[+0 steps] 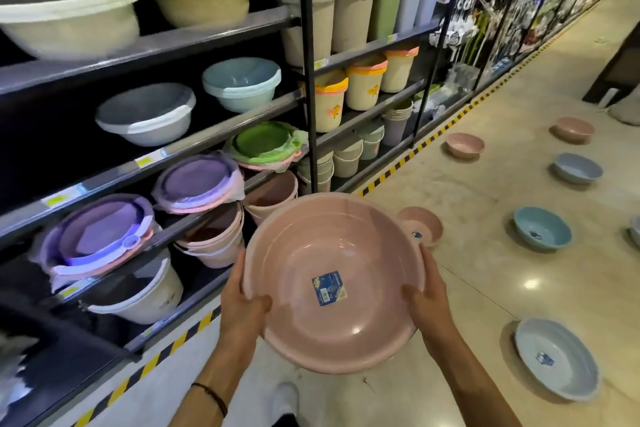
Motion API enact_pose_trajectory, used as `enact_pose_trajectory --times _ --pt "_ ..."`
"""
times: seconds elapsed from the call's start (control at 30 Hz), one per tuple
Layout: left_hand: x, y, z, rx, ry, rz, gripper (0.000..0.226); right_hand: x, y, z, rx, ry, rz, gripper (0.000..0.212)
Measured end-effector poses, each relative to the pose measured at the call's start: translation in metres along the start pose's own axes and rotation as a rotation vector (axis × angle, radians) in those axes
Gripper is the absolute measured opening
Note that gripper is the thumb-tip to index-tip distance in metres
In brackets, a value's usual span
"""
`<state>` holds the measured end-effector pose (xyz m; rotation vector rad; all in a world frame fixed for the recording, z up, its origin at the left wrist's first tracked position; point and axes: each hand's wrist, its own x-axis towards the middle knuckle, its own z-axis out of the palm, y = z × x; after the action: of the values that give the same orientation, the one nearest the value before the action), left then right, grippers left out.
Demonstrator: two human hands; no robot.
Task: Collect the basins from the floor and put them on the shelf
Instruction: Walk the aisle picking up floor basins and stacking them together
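I hold a large pink basin (332, 253) with a blue label inside, tilted toward me above the floor. My left hand (242, 302) grips its left rim and my right hand (427, 298) grips its right rim. Behind it a smaller pink basin (427, 224) sits on the floor. More basins lie on the floor to the right: a pale blue one (557, 357), a teal one (542, 230), a grey-blue one (576, 168) and two pink ones (464, 146) (575, 128). The dark shelf (221, 130) stands to my left.
The shelf holds stacked basins in cream, grey, blue, green and purple, plus buckets (363, 87) further along. Pink buckets (214, 239) fill the bottom level. A yellow-black hazard stripe (408, 163) runs along the shelf base. My white shoe (285, 395) shows below.
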<state>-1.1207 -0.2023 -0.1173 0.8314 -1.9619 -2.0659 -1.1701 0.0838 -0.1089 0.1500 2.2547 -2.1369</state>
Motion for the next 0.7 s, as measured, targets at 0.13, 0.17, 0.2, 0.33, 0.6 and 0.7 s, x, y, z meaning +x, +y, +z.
enact_pose_trajectory --times 0.13,0.17,0.2,0.33,0.6,0.7 --pt "0.079 0.01 0.006 -0.035 -0.07 0.015 0.108 0.054 0.005 0.039 -0.057 0.08 -0.032 0.085" --pt "0.099 0.015 0.007 -0.037 -0.092 0.01 0.109 0.069 0.004 0.049 -0.068 0.095 -0.029 0.084" --pt "0.119 0.019 0.008 -0.029 -0.104 0.0 0.109 0.085 0.001 0.058 -0.082 0.103 -0.018 0.083" --pt "0.2 0.042 0.015 -0.007 -0.164 -0.024 0.109 0.14 -0.018 0.088 -0.124 0.13 0.002 0.101" --pt "0.309 0.069 0.067 0.077 -0.202 -0.048 0.119 0.224 -0.022 0.102 -0.088 0.214 0.032 0.139" --pt "0.346 0.061 0.096 0.143 -0.206 -0.04 0.107 0.26 -0.012 0.097 -0.084 0.23 0.049 0.134"
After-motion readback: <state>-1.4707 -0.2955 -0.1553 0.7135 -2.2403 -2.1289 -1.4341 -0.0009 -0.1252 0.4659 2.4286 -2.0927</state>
